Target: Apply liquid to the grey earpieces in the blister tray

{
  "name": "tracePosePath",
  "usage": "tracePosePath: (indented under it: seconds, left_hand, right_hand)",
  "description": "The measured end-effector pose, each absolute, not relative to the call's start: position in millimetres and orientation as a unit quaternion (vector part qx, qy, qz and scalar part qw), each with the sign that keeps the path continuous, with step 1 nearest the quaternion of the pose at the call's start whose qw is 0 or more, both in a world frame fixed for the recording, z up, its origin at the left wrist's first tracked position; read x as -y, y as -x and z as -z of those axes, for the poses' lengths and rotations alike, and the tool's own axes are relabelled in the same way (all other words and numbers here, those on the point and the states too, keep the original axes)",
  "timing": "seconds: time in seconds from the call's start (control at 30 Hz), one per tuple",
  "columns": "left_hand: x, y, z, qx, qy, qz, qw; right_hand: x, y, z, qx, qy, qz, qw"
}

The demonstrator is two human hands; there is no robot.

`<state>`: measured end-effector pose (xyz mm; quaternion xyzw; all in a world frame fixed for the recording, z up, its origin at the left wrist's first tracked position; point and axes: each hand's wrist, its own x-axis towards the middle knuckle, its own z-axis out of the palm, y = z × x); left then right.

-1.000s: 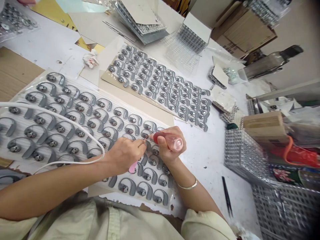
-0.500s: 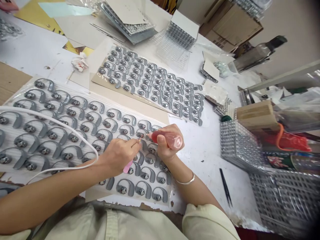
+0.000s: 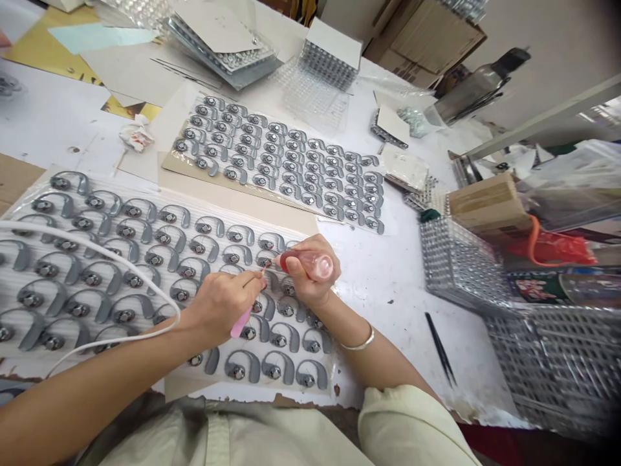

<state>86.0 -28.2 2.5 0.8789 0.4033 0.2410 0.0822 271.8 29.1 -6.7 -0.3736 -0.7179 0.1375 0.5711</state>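
Left hand point(image 3: 220, 304) pinches a pink-handled pick point(image 3: 241, 322), fingers closed on it, while the right hand point(image 3: 310, 278) wraps around a translucent red grip point(image 3: 310, 264). Both tips come close together over a grey ear-hook piece point(image 3: 265, 259), in the ribbed plastic tray point(image 3: 145, 188) spreading toward nine o'clock. A slip of the fine tip could scratch neighbouring pieces, and the white cable point(image 3: 111, 255) lying across them could snag and shift them. Fingers hide the contact point, so what the tips are doing there cannot be made out, nor what tool the red grip belongs to.
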Motion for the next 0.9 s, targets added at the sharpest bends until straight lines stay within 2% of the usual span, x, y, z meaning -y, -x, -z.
tracePosePath:
  seconds: [0.9]
  left_hand:
    - [26.4,-82.8,2.3,-0.413,-0.868,-0.255,0.103]
  right_hand:
    - [-28.4,-272.7,5.0,0.733,0.343,-0.105,0.578]
